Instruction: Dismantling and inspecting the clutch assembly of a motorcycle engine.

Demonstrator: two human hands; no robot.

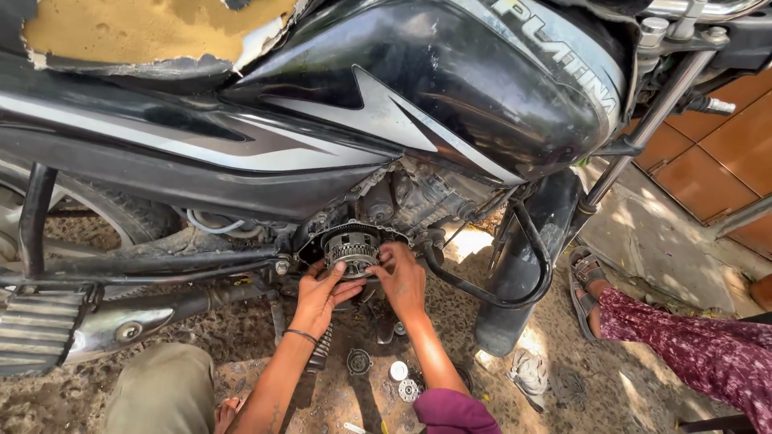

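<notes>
Loose round parts [400,380] lie on ground; left hand [319,294] and right hand [402,277] both grip clutch drum [351,251] on motorcycle engine [418,197].

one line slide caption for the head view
Both hands, left and right, grip a round clutch assembly on a black motorcycle.

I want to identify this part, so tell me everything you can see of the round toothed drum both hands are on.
The toothed drum is a grey, metal-looking ring, slotted around its rim, open face toward the camera. It sits in the motorcycle engine's side opening, below the black tank. The left hand grips it from below-left, the right hand from the right.
</notes>
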